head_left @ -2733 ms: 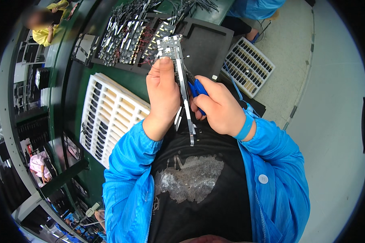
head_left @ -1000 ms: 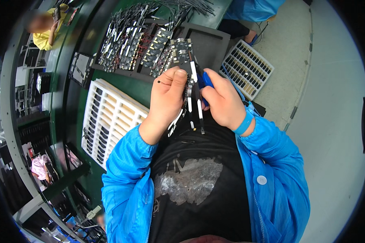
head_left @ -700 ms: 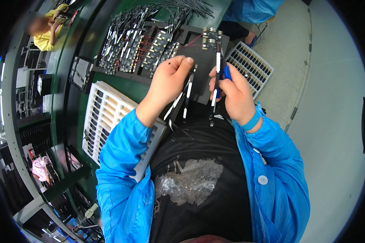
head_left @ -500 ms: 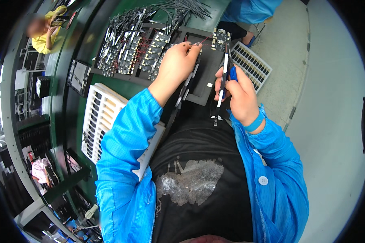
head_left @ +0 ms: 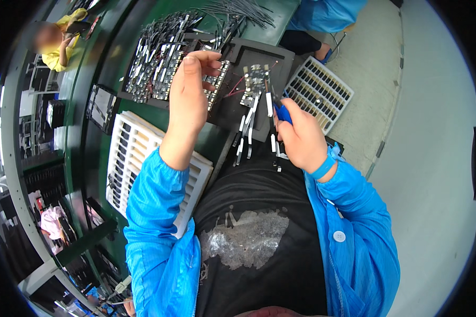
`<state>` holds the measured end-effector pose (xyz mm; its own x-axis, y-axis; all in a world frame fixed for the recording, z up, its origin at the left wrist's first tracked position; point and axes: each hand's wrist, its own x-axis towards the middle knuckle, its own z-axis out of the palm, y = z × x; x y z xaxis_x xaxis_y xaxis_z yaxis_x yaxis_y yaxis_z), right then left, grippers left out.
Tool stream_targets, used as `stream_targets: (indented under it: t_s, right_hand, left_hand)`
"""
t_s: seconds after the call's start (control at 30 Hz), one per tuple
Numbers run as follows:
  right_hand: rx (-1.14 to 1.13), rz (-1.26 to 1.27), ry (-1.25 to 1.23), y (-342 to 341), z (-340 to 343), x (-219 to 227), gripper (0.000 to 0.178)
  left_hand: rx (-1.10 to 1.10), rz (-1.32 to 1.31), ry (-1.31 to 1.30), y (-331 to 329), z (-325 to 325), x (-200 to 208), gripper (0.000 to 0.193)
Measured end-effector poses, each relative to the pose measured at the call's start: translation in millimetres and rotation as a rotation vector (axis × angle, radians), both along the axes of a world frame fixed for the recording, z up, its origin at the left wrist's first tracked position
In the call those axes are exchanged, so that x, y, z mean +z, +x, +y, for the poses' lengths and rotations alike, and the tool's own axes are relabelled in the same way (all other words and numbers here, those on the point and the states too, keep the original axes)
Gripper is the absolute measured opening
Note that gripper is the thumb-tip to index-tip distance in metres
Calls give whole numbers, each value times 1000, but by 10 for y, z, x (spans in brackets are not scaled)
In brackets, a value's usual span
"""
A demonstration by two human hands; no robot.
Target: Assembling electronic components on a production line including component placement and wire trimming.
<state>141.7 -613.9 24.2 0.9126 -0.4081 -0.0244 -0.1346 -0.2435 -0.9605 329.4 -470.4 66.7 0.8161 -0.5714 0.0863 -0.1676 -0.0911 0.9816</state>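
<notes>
My left hand (head_left: 188, 100) is over a row of small black circuit boards (head_left: 217, 84), its fingers bent but apart, with nothing visible in them. My right hand (head_left: 304, 137) is closed around a blue-handled tool (head_left: 282, 112); the tool's working end is hard to make out. A black-and-white strip (head_left: 269, 105) runs beside its fingers, and whether they grip it too is unclear. Left of that strip, a small board cluster (head_left: 255, 82) with thin red wires lies on the dark tray (head_left: 283, 58). Several black-and-white strips (head_left: 248, 124) hang from it toward my lap.
Many wired boards and strips (head_left: 156, 66) fill the tray's left side, with loose black strips (head_left: 238, 13) beyond. White slotted trays stand at left (head_left: 137, 127) and at right (head_left: 336, 84). A person's blue sleeve (head_left: 325, 15) shows at the far right.
My left hand has moved left, away from the red wires, and its pinch has loosened. The board held up near my right hand has come down onto the tray; my right hand shifted slightly nearer.
</notes>
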Motion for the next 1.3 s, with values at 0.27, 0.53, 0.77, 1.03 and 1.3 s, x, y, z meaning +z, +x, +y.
stream_targets:
  t_s: [0.27,0.53,0.77,1.03,1.3]
  right_hand:
    - [73,30,-440,83,175,184,19]
    - [79,1,-330,133,215,198,24]
    - [76,13,-427,136,208,188,26]
    - [136,-54,-136,143,200,134,23]
    - [148,104,710,116,228,157,22]
  left_hand:
    - [45,194,169,-351,-139,-80,42]
    - [112,-209,200,-396,-156,-140,40]
    - [95,-109,93,-375,-155,-222,39]
    - [52,207,-20,-372,-163,-238,36]
    - [-55,563,-67,-380,-207,-116,31]
